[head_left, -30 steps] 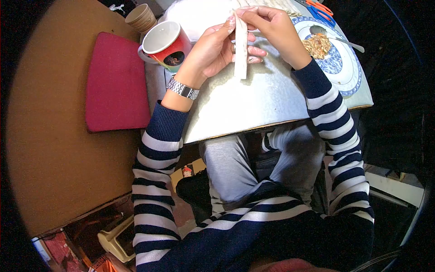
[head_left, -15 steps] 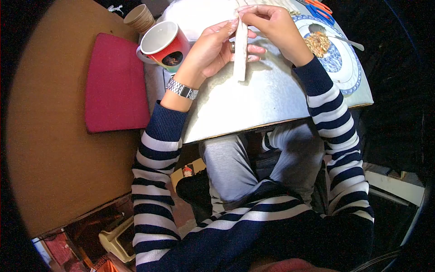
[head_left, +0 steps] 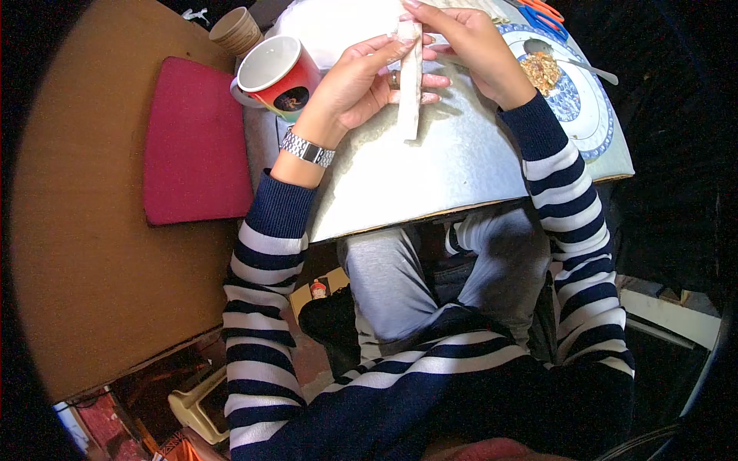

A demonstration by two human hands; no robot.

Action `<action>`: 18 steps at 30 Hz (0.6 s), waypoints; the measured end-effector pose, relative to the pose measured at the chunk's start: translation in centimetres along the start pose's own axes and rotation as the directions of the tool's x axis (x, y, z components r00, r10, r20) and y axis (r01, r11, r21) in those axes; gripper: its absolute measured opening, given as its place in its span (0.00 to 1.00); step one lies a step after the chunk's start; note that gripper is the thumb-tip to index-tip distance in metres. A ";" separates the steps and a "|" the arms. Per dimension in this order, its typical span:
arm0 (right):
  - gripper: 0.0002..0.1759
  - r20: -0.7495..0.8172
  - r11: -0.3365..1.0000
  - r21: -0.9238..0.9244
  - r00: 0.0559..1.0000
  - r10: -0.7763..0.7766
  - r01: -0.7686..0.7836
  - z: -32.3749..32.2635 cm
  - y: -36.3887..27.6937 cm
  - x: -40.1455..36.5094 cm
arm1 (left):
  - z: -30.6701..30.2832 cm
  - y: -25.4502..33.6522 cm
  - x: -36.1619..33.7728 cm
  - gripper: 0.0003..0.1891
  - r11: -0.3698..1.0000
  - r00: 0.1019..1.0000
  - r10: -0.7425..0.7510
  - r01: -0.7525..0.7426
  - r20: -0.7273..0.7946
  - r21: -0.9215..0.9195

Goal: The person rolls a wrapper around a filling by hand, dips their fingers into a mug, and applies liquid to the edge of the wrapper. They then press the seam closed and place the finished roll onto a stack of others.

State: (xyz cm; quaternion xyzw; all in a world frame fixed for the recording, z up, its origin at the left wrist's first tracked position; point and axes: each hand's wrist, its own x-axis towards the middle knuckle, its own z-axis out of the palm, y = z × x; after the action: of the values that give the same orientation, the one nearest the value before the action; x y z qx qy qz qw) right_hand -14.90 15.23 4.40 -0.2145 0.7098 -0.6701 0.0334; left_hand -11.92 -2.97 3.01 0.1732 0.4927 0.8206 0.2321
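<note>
My left hand (head_left: 365,84) is closed on a long, pale, floury pastry strip (head_left: 410,100), its thumb pressing near the top. The strip hangs down in front of the fingers, with its lower end free above the table. My right hand (head_left: 469,42) is at the strip's upper end, thumb and fingers bent around it; the exact contact is partly hidden. Pale powder clings to my left fingertips. Right of my hands stands a blue-patterned plate (head_left: 596,131) with a chopped brownish filling (head_left: 540,73) and a metal spoon (head_left: 580,67).
A red mug (head_left: 280,77) stands left of my left hand, with a ribbed paper cup (head_left: 234,32) behind it. Orange-handled and blue-handled scissors (head_left: 544,21) lie at the back right. A maroon chair back (head_left: 196,146) is beside the pale table (head_left: 430,180).
My right hand has shifted slightly up at the strip's top, and its fingers have opened a little. The strip's upper end now looks folded or bent. My left hand stays nearly in place.
</note>
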 end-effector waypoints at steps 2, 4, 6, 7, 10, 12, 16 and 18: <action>0.20 0.001 0.998 -0.048 1.000 -0.031 0.031 0.1 -0.4 -0.1 | 0.0 0.0 0.0 0.18 1.000 1.000 0.007 -0.007 0.010 0.010; 0.19 0.025 0.990 -0.119 0.997 -0.074 0.077 0.1 -0.5 -0.2 | 0.0 -0.1 0.0 0.18 1.000 1.000 0.009 -0.009 0.012 0.020; 0.18 0.037 0.992 -0.109 0.998 -0.055 0.059 -0.3 -0.1 0.0 | 0.0 -0.1 0.0 0.17 1.000 1.000 0.007 -0.007 0.009 0.030; 0.18 0.044 0.993 -0.105 0.998 -0.045 0.050 -0.4 0.0 0.1 | 0.0 -0.2 0.1 0.18 1.000 1.000 0.006 -0.006 0.010 0.026; 0.17 0.034 0.989 -0.095 0.993 -0.110 0.112 -0.3 -0.1 0.0 | 0.2 -0.1 0.0 0.18 1.000 1.000 0.007 -0.007 0.003 0.025; 0.16 0.023 0.982 -0.114 0.989 -0.146 0.148 -0.3 0.0 0.1 | 0.4 0.0 -0.1 0.18 0.999 1.000 0.012 -0.011 -0.011 0.035; 0.17 0.018 0.983 -0.108 0.989 -0.144 0.146 -0.4 0.0 0.0 | 0.1 0.3 0.0 0.19 0.991 0.996 0.003 0.009 0.089 -0.131; 0.18 0.055 0.993 -0.113 0.998 -0.009 0.015 -0.4 -0.7 0.1 | 0.3 0.4 0.0 0.19 0.997 0.999 0.000 0.004 0.051 -0.079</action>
State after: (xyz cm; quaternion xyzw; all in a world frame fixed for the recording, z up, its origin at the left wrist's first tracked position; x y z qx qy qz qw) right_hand -14.90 15.53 5.12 -0.2384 0.7443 -0.6228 0.0365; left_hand -11.83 -2.91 3.50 0.1846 0.4540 0.8345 0.2520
